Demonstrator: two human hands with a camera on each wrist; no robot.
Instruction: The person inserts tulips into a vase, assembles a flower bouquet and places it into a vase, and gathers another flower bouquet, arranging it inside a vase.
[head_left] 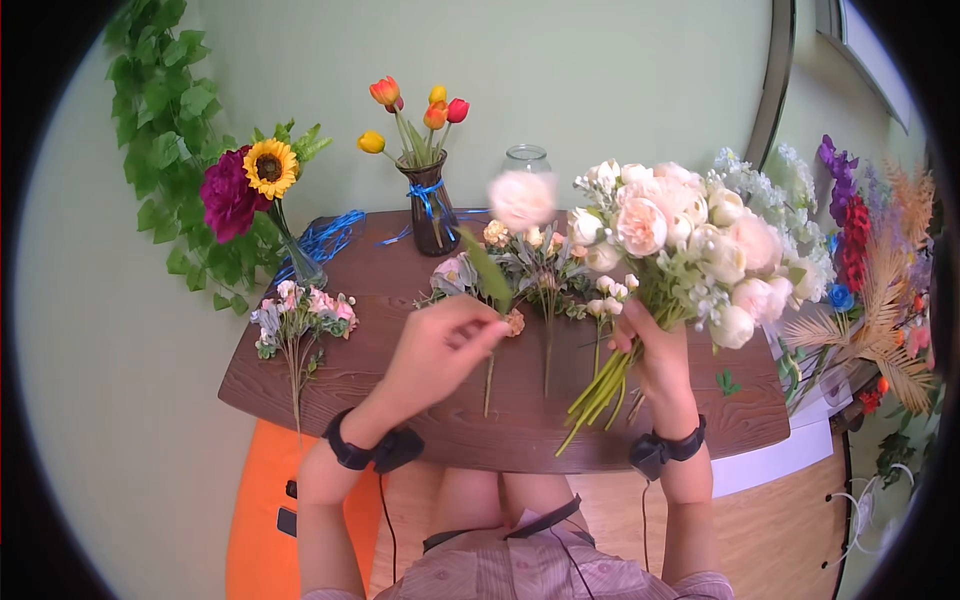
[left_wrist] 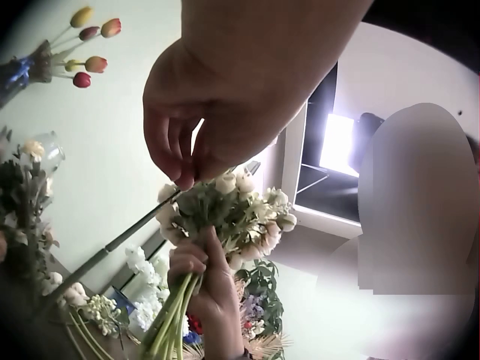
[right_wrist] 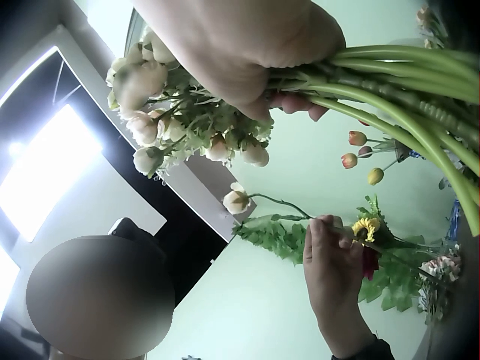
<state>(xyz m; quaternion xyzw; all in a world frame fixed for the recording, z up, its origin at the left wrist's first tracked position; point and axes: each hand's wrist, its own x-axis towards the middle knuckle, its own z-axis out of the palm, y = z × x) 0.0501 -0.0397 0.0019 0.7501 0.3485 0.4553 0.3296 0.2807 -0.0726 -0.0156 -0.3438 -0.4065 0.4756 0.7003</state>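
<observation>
In the head view my left hand point(head_left: 440, 350) pinches the stem of a single pale pink flower point(head_left: 521, 200) with a long green leaf point(head_left: 485, 270). The right wrist view shows that bloom point(right_wrist: 237, 199) at the end of a thin curved stem, my left hand point(right_wrist: 330, 277) around its lower part. My right hand point(head_left: 655, 360) grips the green stems point(head_left: 600, 390) of a full bouquet of white and blush flowers point(head_left: 690, 225). The bouquet is tilted, blooms up and to the right. The left wrist view shows the stems point(left_wrist: 169, 322) below the right fist.
Loose flower sprigs point(head_left: 548, 290) lie along the middle of the brown table point(head_left: 400, 400). A dark vase of tulips point(head_left: 432, 215), an empty glass jar point(head_left: 527, 158) and a sunflower vase point(head_left: 300, 258) stand at the back. Blue ribbon point(head_left: 330, 240) is piled left. More artificial flowers point(head_left: 880, 270) crowd the right.
</observation>
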